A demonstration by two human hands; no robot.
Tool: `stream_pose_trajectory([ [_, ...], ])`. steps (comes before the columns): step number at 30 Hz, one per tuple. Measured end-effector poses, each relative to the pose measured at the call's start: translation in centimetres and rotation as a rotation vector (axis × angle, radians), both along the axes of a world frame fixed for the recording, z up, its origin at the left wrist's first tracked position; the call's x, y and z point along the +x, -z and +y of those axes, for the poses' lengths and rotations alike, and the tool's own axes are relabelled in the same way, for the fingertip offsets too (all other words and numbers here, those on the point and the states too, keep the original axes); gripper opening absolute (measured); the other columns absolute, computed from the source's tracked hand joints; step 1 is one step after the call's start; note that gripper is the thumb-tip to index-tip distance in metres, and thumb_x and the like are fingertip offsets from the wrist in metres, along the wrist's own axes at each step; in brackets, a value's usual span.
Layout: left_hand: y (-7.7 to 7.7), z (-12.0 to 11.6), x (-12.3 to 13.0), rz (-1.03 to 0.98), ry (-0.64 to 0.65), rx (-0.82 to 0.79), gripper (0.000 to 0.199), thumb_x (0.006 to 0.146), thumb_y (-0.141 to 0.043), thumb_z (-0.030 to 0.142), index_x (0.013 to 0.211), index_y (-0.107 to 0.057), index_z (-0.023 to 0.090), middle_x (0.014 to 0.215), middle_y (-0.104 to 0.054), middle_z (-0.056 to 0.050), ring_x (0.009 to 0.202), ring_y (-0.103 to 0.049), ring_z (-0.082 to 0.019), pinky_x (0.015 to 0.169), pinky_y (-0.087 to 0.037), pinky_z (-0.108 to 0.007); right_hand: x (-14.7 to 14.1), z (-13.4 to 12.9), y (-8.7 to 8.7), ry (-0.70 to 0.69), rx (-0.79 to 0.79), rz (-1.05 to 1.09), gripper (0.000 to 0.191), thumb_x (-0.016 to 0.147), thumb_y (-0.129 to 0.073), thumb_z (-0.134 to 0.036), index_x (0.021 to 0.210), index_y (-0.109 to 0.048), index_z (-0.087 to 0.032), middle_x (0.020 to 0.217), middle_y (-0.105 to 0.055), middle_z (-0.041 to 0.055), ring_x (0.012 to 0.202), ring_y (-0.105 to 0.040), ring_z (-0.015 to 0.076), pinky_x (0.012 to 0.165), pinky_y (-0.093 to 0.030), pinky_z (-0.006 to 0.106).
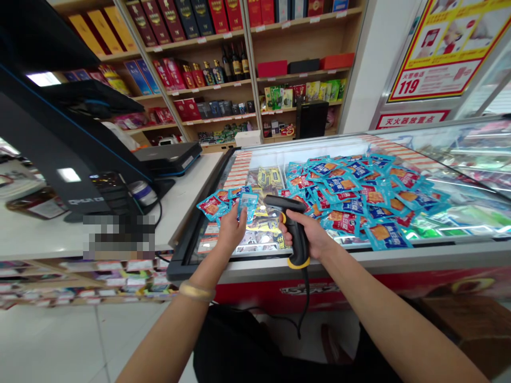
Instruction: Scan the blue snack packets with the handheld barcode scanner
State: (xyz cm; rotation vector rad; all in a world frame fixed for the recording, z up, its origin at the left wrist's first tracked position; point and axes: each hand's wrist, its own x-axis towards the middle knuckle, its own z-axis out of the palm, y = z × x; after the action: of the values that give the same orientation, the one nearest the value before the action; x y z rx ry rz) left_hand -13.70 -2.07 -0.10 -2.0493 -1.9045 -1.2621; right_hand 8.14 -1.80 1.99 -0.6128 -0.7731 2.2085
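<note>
My right hand (305, 234) is wrapped round the handle of a black and yellow barcode scanner (297, 236), its head turned toward the left. In my left hand (232, 227) is a small blue snack packet (249, 204), pinched between the fingers in front of the scanner. Just beyond that hand, a few blue and red packets (213, 205) lie on the freezer's glass lid. A big heap of similar snack packets (343, 186) spreads over the glass to the right of the scanner. The scanner's cable (306, 303) hangs down over the freezer's front edge.
The chest freezer (359, 260) runs across in front of me. A checkout terminal (80, 127) and a black scale (171, 157) stand on the white counter (51, 234) at left. Shelves (215, 40) of boxes and bottles rise behind. A cardboard box (467, 324) sits on the floor at right.
</note>
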Motion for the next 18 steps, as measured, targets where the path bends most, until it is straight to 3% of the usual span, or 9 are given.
stream_pose_trajectory([
  [18,0.05,-0.15,0.04,0.103,-0.01,0.005,0.029,0.089,-0.044,0.036,0.1,-0.062,0.015,0.064,-0.063,-0.003,0.054,-0.057,-0.016,0.057,-0.042,-0.026,-0.17,-0.48,0.16,-0.07,0.083,-0.031,0.029,0.071,-0.073,-0.039,0.08,-0.06,-0.015,0.061,-0.058,-0.0011,0.045,-0.049,0.0073,0.041,-0.041,0.019],
])
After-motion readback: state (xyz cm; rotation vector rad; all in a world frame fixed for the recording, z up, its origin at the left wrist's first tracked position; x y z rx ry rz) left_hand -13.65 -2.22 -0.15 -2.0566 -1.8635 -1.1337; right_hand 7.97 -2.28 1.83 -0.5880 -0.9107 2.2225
